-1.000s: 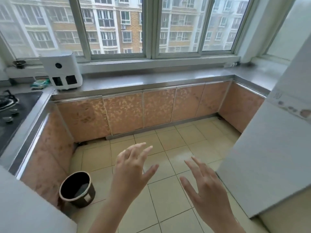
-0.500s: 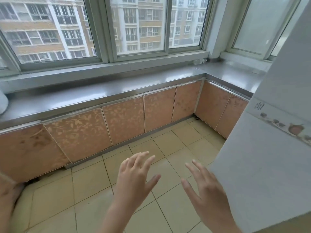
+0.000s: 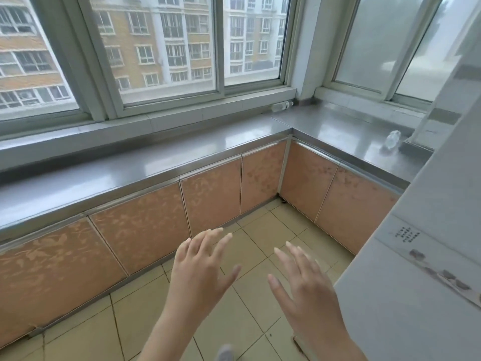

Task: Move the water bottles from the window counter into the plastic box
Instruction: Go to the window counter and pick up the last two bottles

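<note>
A clear water bottle (image 3: 281, 106) lies on its side on the window ledge at the far corner of the steel counter (image 3: 182, 155). Another clear bottle (image 3: 392, 142) lies on the right arm of the counter, beside a white appliance. My left hand (image 3: 201, 269) and my right hand (image 3: 304, 285) hover over the tiled floor, well short of the counter, fingers spread and holding nothing. No plastic box is in view.
A tall white fridge (image 3: 426, 256) fills the right side and hides part of the right counter. Orange patterned cabinet doors (image 3: 145, 230) run below the L-shaped counter. Beige floor tiles (image 3: 260, 303) lie between me and the cabinets. Windows (image 3: 166, 48) stand behind the counter.
The view has swung right and closer to the corner. The stove, white appliance and floor bin have left the frame; both bottles now show. My hands stay open.
</note>
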`<act>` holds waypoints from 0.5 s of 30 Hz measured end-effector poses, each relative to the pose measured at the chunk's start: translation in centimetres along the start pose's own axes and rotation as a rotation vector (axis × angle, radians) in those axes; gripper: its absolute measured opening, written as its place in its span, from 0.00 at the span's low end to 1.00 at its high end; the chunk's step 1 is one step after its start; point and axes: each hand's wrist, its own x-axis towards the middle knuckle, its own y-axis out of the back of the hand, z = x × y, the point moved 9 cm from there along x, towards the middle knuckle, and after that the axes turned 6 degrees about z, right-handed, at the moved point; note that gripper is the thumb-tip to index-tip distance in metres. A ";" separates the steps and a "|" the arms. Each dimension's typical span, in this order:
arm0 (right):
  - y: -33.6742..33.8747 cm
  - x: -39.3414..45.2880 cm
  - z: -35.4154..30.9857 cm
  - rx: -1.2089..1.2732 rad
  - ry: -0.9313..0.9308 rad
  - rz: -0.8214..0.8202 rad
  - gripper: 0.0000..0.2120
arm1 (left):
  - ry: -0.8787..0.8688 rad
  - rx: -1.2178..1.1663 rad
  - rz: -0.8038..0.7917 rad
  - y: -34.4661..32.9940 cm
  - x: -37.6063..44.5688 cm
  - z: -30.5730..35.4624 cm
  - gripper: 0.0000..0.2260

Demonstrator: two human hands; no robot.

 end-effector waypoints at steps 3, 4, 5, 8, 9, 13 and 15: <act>-2.6 5.7 3.0 -0.017 -0.068 0.013 0.24 | -0.048 -0.015 0.018 -4.2 6.1 -0.7 0.26; -3.5 7.7 3.9 -0.020 -0.086 0.020 0.25 | -0.065 -0.019 0.023 -5.7 8.3 -1.0 0.26; -4.4 9.7 4.8 -0.020 -0.101 0.024 0.25 | -0.083 -0.024 0.027 -7.1 10.7 -1.2 0.26; -6.6 15.7 6.9 -0.021 -0.142 0.043 0.29 | -0.131 -0.052 0.033 -10.7 17.7 -1.7 0.26; -7.0 17.7 7.6 -0.029 -0.154 0.050 0.30 | -0.148 -0.060 0.033 -11.7 20.0 -1.7 0.26; -8.2 24.9 9.9 -0.083 -0.212 0.085 0.26 | -0.189 -0.100 0.026 -15.4 28.2 -2.0 0.26; -9.0 27.9 11.1 -0.095 -0.248 0.080 0.26 | -0.203 -0.121 0.021 -17.2 31.5 -2.3 0.26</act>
